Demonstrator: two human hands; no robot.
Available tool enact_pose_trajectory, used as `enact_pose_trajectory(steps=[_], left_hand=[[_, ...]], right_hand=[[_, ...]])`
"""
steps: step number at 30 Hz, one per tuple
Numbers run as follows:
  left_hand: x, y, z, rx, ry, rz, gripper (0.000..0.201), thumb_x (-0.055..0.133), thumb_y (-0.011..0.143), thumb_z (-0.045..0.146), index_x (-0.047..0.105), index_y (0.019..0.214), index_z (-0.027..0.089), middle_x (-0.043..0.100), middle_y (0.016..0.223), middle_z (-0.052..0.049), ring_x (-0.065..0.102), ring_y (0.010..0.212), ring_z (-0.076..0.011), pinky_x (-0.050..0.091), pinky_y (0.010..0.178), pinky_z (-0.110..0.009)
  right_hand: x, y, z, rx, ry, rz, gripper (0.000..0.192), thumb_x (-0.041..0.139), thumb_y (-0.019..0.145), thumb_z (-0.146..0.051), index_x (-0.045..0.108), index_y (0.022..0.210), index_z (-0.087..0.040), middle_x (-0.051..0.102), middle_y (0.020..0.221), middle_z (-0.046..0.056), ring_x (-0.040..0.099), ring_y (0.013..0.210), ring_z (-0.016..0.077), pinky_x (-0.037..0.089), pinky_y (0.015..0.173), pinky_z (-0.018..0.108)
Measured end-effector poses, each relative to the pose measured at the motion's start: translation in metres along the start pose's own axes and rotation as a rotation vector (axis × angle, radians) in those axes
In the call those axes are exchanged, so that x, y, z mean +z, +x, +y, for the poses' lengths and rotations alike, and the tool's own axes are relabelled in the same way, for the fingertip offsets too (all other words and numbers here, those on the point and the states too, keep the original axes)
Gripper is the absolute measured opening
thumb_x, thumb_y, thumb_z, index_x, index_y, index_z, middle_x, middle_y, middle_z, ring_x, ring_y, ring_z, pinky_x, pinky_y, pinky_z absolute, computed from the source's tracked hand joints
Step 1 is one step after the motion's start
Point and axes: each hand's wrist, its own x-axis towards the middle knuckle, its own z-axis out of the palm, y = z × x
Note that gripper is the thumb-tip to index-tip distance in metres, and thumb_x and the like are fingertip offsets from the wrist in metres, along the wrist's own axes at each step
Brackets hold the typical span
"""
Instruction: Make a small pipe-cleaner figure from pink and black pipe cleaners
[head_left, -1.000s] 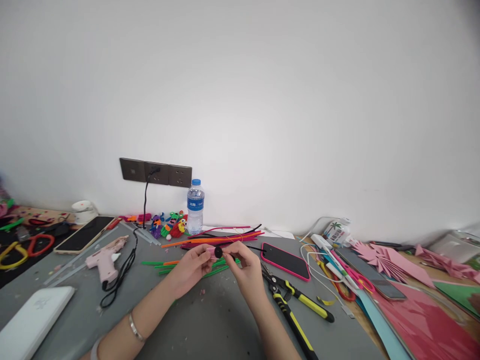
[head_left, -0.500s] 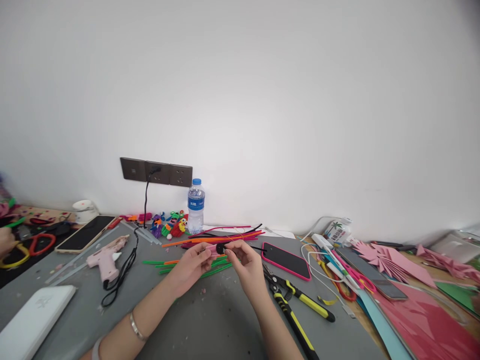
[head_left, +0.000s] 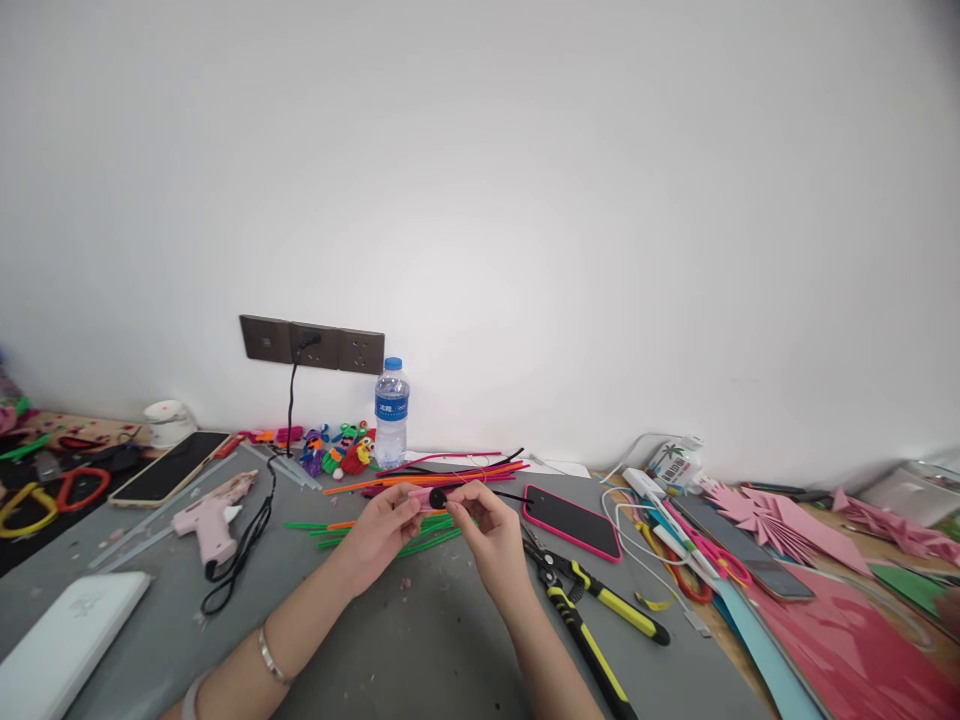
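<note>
Both hands meet above the worktop (head_left: 420, 640): left hand (head_left: 382, 535) fingers pinch the pink piece (head_left: 418, 497), right hand (head_left: 491, 530) fingers clamp the black pipe cleaner (head_left: 480, 494). Best keep the coil (head_left: 438, 498) tight between fingertips.

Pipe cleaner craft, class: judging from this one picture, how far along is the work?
Done: small colourful figures stand finished by the water bottle. In hand: left hand and right hand pinch a pink piece with a black coil. Left: loose pipe cleaners lie unused; the glue gun rests untouched.
</note>
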Motion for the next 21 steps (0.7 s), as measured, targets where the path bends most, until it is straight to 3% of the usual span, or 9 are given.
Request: enact_pose_trajectory(steps=[10, 21], left_hand=[[0.0026, -0.0029, 0.0016, -0.046, 0.043, -0.055, 0.024, 0.083, 0.067, 0.029, 0.069, 0.079, 0.014, 0.066, 0.067, -0.001, 0.051, 0.059, -0.0084, 0.039, 0.061, -0.022], [0.0088, -0.006, 0.0041, 0.021, 0.035, -0.027, 0.032, 0.086, 0.061, 0.031, 0.059, 0.069, 0.016, 0.056, 0.063, 0.003, 0.047, 0.059, -0.0081, 0.038, 0.06, -0.021]], right_hand=[[-0.0001, 0.0015, -0.003, -0.039, -0.054, -0.016, 0.012, 0.061, 0.083, -0.028, 0.064, 0.077, -0.019, 0.062, 0.074, 0.004, 0.058, 0.068, 0.0165, 0.047, 0.062, 0.026], [0.0012, 0.0001, -0.0026, -0.035, -0.105, 0.023, 0.013, 0.06, 0.084, -0.03, 0.061, 0.077, -0.019, 0.061, 0.074, 0.003, 0.057, 0.069, 0.0169, 0.046, 0.062, 0.026]])
